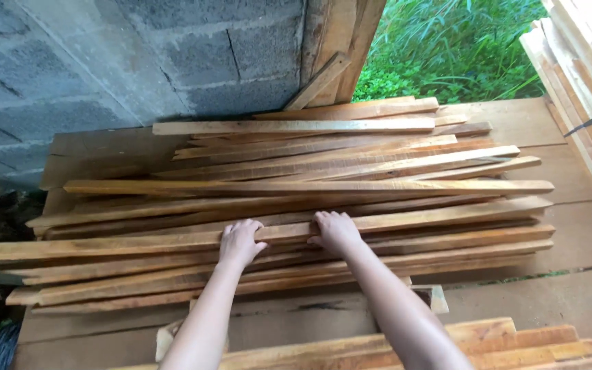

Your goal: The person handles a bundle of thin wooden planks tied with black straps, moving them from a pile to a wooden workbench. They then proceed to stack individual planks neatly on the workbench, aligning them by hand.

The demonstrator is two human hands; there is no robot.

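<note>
We have both hands on one long slat in the pile on the worktop: the left hand and the right hand lie near each other at its middle, fingers together and curled over its far edge, closed on it. Beyond the fingers are more slats, then a block wall. We think a wider grip would keep the slat level.
</note>
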